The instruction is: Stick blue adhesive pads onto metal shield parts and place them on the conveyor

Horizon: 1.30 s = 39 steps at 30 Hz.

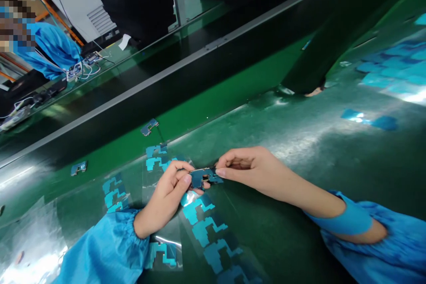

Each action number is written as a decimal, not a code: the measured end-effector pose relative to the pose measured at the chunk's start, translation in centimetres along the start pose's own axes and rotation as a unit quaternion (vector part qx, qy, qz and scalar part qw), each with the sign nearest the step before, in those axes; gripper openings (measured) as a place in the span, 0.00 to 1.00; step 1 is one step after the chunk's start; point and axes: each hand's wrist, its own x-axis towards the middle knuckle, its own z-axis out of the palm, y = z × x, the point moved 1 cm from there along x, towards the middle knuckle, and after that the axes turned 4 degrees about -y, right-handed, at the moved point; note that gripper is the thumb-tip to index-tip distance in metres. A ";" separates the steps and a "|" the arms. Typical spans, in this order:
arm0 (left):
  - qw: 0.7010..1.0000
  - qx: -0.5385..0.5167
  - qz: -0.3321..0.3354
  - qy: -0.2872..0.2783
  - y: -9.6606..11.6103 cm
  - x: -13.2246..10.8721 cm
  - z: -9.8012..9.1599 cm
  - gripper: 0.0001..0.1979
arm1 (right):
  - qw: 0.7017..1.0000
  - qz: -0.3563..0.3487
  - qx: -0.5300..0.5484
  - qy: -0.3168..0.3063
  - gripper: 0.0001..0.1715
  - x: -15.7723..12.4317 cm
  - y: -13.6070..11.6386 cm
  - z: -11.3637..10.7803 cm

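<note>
My left hand (171, 193) grips a small dark circuit board (199, 178) by its left end, thumb on top and fingers beneath. At the board's right end, the thumb and forefinger of my right hand (244, 166) pinch its edge; whether they also hold a piece of film there I cannot make out. Just below the board, a clear sheet of blue die-cut film stickers (203, 230) runs toward me. More blue stickers (155, 157) lie on a clear sheet beyond my left hand, and others (115, 193) rest to its left.
Two circuit boards lie on the green strip beyond the bench, one (149, 127) ahead and one (79, 168) farther left. Blue film pieces (369, 120) and a pile of blue sheets (396, 66) are at right. A metal rail (156, 77) crosses behind. Another person's blue sleeve (58, 46) shows upper left.
</note>
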 end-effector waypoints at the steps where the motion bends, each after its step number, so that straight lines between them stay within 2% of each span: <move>1: 1.000 0.002 0.001 0.001 0.0 0.0 0.0 0.08 | 1.000 -0.003 0.004 -0.001 0.12 0.0 0.0 0.0; 19: 1.000 -0.005 0.004 0.007 -0.1 0.2 -0.2 0.08 | 1.000 0.003 0.019 -0.010 0.11 0.1 -0.2 -0.1; 39: 0.997 -0.077 0.011 -0.022 0.2 0.6 -0.2 0.10 | 0.999 0.002 0.002 -0.037 0.15 0.1 0.1 -0.5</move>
